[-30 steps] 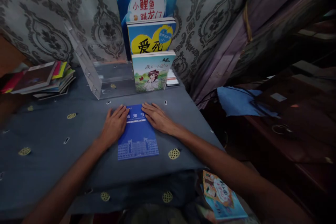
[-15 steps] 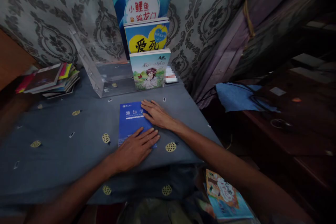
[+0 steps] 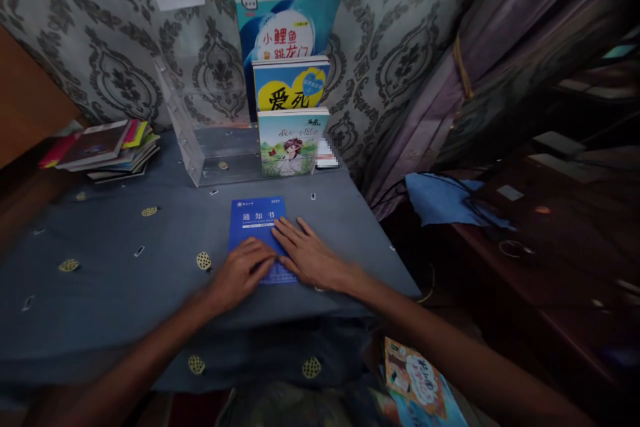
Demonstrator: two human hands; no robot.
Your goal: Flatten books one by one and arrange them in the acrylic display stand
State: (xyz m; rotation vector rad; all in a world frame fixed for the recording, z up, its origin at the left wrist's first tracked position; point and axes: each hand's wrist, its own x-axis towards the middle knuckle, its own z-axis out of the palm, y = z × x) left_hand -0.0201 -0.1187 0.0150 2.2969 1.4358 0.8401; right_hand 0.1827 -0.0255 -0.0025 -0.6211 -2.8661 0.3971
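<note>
A blue booklet (image 3: 255, 208) with white Chinese lettering and the year 2023 lies closed on the cloth-covered table. My left hand (image 3: 245, 271) rests on its lower left part, fingers half bent and pointing right, covering some of the cover. Flat and spread, my right hand (image 3: 310, 255) lies across the booklet's right edge. The tips of both hands nearly meet over the lower cover.
Behind the booklet, a clear acrylic rack (image 3: 187, 140) holds several upright books, the front one a green storybook (image 3: 290, 147). A book pile (image 3: 110, 147) sits at the left. Right of my lap is a colourful book (image 3: 415, 380); a brown cabinet (image 3: 500, 267) stands farther right.
My right hand has slid down along the booklet's right edge, uncovering the year. My left hand has moved slightly up, its fingers now more bent. The camera view has tilted up a little.
</note>
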